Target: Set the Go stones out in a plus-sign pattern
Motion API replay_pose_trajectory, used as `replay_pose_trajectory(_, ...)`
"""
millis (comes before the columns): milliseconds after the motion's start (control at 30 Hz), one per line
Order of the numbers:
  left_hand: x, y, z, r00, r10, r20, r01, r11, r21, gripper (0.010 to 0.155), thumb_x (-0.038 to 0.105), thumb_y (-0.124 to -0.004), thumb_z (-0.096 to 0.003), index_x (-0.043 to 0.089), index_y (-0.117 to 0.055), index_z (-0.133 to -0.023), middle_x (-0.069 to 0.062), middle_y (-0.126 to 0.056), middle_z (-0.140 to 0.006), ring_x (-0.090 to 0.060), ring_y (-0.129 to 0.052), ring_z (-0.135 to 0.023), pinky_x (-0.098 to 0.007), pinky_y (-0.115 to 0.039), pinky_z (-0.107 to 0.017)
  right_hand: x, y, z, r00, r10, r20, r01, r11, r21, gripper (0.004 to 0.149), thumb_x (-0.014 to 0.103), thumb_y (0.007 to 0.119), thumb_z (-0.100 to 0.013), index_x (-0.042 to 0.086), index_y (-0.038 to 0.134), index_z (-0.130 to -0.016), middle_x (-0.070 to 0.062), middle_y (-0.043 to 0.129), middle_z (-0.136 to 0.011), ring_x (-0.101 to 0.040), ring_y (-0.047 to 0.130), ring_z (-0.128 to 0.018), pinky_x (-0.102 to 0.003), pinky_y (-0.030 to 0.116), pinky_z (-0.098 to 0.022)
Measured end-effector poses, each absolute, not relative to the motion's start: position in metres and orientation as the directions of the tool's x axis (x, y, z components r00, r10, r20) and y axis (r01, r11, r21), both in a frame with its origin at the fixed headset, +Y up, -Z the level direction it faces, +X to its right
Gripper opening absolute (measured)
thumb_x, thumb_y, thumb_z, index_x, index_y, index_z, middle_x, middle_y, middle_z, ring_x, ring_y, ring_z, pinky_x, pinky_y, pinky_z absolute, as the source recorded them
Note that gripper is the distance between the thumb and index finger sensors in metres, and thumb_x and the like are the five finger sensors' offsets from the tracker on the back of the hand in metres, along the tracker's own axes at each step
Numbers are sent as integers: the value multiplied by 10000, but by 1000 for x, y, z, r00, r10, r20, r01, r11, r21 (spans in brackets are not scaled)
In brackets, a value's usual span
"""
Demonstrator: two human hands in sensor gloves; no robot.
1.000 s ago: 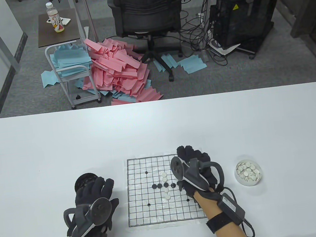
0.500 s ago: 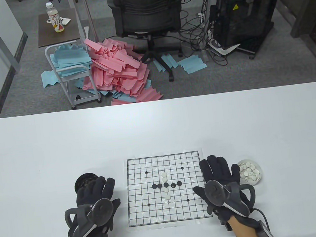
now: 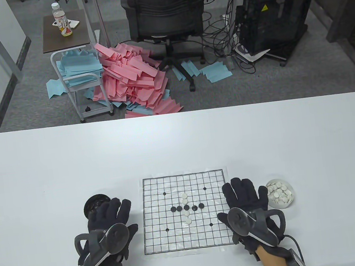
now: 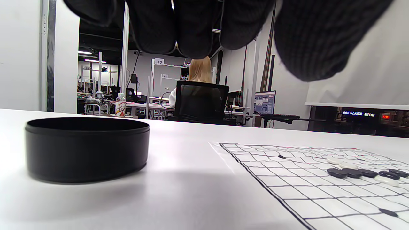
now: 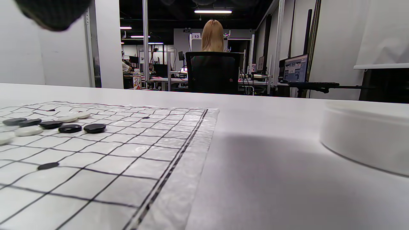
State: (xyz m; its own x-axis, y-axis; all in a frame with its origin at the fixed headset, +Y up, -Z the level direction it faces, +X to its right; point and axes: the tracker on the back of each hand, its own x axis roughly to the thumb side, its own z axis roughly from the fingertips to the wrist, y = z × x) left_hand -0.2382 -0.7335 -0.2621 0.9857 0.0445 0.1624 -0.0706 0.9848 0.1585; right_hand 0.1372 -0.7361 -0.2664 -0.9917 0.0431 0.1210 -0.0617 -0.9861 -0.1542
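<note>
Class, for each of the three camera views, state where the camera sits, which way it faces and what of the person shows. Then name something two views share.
Table view: high above, looking down at the Go board; left hand and right hand lie flat beside it.
Left wrist view: low near the table, facing the black bowl; fingers hang from the top.
Right wrist view: low near the table, facing the white bowl; a fingertip shows top left.
Shared: both wrist views show the black stones.

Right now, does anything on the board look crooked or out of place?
Mostly tidy: black row crosses white column as a plus. One black stone sits slightly low, off the line. Both hands rest flat beside the board.
</note>
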Motion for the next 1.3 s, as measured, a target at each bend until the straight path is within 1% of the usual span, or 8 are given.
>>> replay_pose_trajectory(233,-237,-734,-262,985,48,164,-74,985,158,790,556,-825,-382,306,-558,-1082,-112,-620,-1180,-428,-682,-1066,-689,-535,-717,138,-738,-267,-990,57,125,-76,-986,-149,858,611,773,-390,326,396,-1107,-45,348,-1204,-388,396,-1146,-727,339,-759)
replay_pose_trajectory(533,-238,-734,-262,984,54,171,-83,983,167,791,557,-823,-383,305,-554,-1083,-113,-620,-1180,-428,-679,-1066,-689,-534,-717,140,-739,-267,-990,71,125,-89,-985,-146,851,627,745,-393,329,392,-1108,-50,344,-1204,-390,378,-1149,-727,337,-760)
replay_pose_trajectory(833,-238,-734,-262,982,57,178,-88,981,172,792,556,-823,-383,302,-553,-1084,-111,-619,-1180,-429,-680,-1065,-689,-533,-716,139,-739,-265,-990,55,130,-77,-982,-171,846,624,743,-395,327,394,-1106,-51,350,-1201,-387,390,-1144,-725,342,-758)
replay_pose_trajectory(1300,-237,-734,-262,982,51,180,-83,982,172,790,556,-823,-384,303,-555,-1083,-111,-621,-1179,-429,-679,-1066,-690,-533,-717,137,-741,-265,-989,56,137,-78,-984,-161,840,623,740,-400,325,396,-1106,-48,351,-1201,-390,393,-1142,-725,344,-758)
